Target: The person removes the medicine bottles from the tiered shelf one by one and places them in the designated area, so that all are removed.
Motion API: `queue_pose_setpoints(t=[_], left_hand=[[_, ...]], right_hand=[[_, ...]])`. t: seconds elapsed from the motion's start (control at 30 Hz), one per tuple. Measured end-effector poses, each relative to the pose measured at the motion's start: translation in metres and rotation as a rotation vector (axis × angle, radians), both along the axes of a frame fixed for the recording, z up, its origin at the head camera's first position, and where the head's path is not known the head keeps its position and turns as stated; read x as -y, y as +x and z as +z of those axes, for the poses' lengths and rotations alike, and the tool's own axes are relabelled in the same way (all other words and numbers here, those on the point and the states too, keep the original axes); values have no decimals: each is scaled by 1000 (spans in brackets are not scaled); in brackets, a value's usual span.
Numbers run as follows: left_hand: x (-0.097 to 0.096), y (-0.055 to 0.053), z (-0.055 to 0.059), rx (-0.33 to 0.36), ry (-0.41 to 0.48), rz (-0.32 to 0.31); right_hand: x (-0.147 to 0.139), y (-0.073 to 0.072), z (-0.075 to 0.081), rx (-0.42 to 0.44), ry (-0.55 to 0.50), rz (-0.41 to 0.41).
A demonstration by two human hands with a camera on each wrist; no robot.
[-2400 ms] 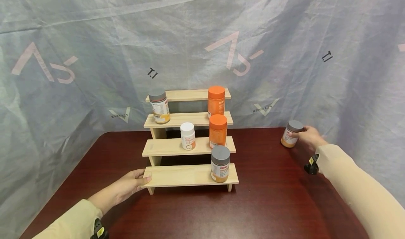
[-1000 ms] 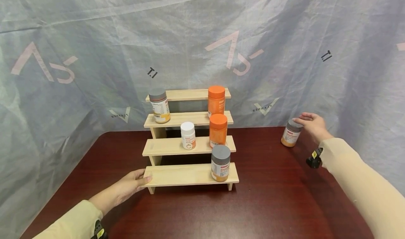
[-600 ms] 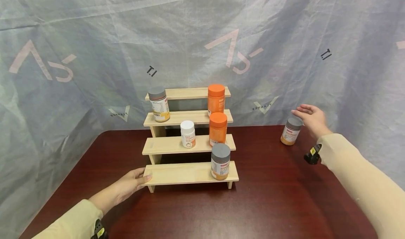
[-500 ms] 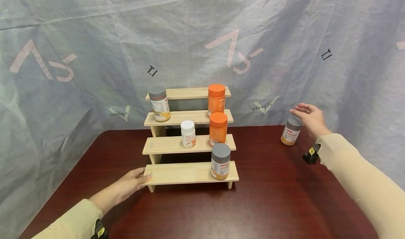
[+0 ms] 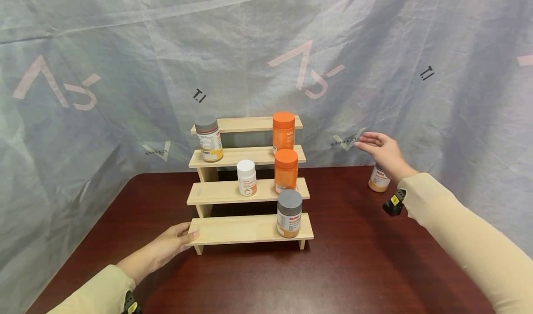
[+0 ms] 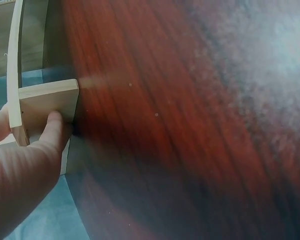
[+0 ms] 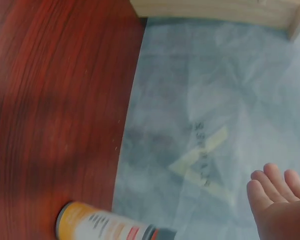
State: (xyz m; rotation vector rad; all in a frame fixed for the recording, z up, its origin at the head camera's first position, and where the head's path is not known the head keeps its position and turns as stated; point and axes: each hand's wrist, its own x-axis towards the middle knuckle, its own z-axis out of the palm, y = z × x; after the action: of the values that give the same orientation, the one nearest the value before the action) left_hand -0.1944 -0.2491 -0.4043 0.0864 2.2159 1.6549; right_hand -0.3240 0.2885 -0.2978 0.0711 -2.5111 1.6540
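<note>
My left hand grips the left end of the lowest step of a pale wooden tiered rack, thumb on top. The left wrist view shows a finger pressed against the board of its leg. Off to the right, my right hand is in the air with fingers loosely extended and nothing in them. Behind it stands a grey-lidded supplement jar, its lid mostly hidden by the hand; the right wrist view shows this jar at the bottom, apart from the fingers.
On the rack stand a grey-lidded jar at upper left, two orange jars on the right, a small white bottle in the middle, and another grey-lidded jar on the lowest step. A grey cloth hangs behind the dark red table.
My right hand has let go of the grey-lidded jar on the table, risen above it and moved left. The left hand has kept its grip on the rack.
</note>
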Motion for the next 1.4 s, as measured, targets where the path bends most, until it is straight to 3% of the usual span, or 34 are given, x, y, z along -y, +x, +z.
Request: queue_pose_setpoints(t=[0.13, 0.57, 0.93, 1.4], left_hand=[[-1, 0, -1, 6, 2, 4], [-1, 1, -3, 21, 7, -6], [-2, 1, -1, 5, -11, -9], [1, -1, 0, -30, -35, -22]], right_hand=[[11, 3, 4, 13, 34, 32], [49, 12, 18, 51, -39, 140], [82, 7, 24, 25, -53, 203], [123, 6, 43, 5, -63, 281]])
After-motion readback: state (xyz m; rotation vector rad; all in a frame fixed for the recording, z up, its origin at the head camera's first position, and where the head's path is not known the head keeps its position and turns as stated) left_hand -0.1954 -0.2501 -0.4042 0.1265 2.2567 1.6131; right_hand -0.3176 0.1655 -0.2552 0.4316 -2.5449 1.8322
